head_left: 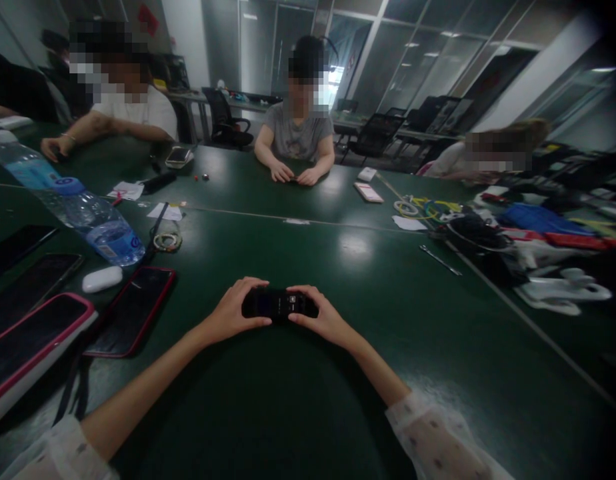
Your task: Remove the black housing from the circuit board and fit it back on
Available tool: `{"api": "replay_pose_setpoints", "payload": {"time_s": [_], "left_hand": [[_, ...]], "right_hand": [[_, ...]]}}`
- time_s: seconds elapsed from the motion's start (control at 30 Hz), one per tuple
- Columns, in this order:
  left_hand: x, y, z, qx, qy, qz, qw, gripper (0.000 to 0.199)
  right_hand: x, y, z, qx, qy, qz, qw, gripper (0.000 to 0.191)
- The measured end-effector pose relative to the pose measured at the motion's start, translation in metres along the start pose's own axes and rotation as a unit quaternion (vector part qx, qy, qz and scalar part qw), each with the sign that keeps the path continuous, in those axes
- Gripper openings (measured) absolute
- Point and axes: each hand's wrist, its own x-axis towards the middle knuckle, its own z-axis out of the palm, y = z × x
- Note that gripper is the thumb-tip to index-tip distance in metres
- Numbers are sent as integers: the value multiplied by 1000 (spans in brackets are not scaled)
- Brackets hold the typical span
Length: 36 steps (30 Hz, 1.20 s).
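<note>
Between my two hands is a small black rectangular device [279, 304] with tiny white markings on its face, low over the dark green table [308, 250]. My left hand [241, 308] is closed round the device's left end, thumb along the near side and fingers along the far side. The right end sits in the grip of my right hand [318, 312], held the same way. Both palms cover the ends of the device, so its full outline is hidden. Whether it rests on the tabletop I cannot tell.
Left of my hands lie a red-edged phone [133, 312], a white earbud case [102, 279], more phones and water bottles [105, 227]. To the right are a wrench [440, 260], cables [428, 208] and a white plastic object [563, 292]. A person [299, 127] sits opposite, others nearby.
</note>
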Motion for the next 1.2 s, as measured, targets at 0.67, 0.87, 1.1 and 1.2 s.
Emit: {"api": "replay_pose_setpoints", "payload": {"time_s": [0.67, 0.87, 1.1, 1.2], "left_hand": [[1, -10, 5, 8, 7, -37, 999, 56], [0, -11, 6, 15, 21, -35, 999, 61], [1, -19, 9, 15, 27, -29, 999, 67], [1, -23, 11, 7, 29, -33, 999, 65]], "right_hand": [[1, 3, 8, -34, 82, -83, 993, 50], [2, 8, 9, -26, 80, -54, 995, 51], [1, 10, 8, -10, 89, -41, 995, 50], [0, 11, 8, 12, 102, -35, 994, 49]]}}
